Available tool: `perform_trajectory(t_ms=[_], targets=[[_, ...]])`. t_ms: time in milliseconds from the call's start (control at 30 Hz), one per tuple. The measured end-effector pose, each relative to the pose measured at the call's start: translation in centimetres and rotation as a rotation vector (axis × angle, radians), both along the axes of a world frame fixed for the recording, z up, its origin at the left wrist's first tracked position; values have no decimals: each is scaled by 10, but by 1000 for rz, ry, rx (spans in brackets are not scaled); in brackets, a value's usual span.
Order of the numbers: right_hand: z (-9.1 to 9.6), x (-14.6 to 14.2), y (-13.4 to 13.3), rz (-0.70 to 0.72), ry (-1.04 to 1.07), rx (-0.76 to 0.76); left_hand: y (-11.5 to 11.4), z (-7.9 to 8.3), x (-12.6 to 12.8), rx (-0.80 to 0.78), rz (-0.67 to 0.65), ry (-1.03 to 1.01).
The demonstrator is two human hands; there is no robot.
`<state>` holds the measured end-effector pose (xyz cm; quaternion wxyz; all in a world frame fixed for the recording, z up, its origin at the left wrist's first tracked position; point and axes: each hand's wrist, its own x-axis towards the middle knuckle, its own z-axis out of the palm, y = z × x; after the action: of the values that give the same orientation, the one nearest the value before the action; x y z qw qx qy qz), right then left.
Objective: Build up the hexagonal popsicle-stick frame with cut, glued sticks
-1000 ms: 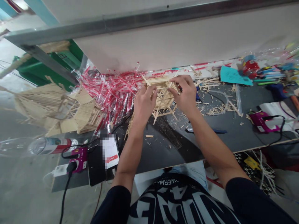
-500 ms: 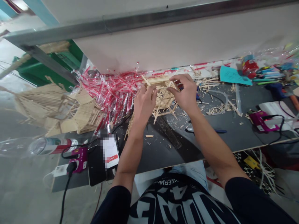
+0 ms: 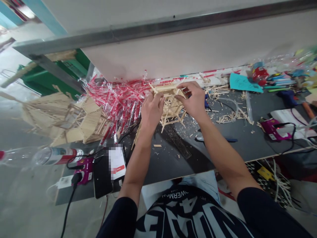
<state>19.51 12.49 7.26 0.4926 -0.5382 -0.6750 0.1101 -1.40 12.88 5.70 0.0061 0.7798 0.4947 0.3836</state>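
Note:
Between my hands stands an open framework of thin wooden sticks (image 3: 171, 110), roughly six-sided, with stick ends jutting out at its corners. My left hand (image 3: 152, 109) is closed on its upper left side, fingertips at the top edge. Thumb and fingers of my right hand (image 3: 194, 100) pinch the upper right edge; whether a loose stick is between them I cannot make out. A bundle of sticks (image 3: 135, 136) lies partly under my left forearm. In front of the framework is a dark transparent ruler (image 3: 178, 142).
A larger wooden stick model (image 3: 85, 122) sits at the left, beside a heap of red and clear plastic wrappers (image 3: 119, 96). A black tablet (image 3: 102, 178), purple power blocks (image 3: 274, 129), a plastic bottle (image 3: 58, 155) and stick offcuts (image 3: 228, 116) lie around. A blue-handled tool (image 3: 230, 139) is near my right forearm.
The camera view has shifted slightly. Both hands keep their places on the stick framework, with my right fingers moved a little along its upper edge.

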Motion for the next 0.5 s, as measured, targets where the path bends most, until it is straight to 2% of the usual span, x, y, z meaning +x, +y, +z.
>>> perform_trajectory(t_ms=[100,267,367,500], targets=[[8,-3,-3,0,17,-45,-2,8,-2,-39,-19,8],[19,-5,-8,10,88,-185,-6,30,-8,-131,-40,92],[18,-7,-9,-1,121,-253,-3,37,-11,-209,-92,113],[10,-10,-3,-45,67,-342,5,36,-11,-345,-105,177]])
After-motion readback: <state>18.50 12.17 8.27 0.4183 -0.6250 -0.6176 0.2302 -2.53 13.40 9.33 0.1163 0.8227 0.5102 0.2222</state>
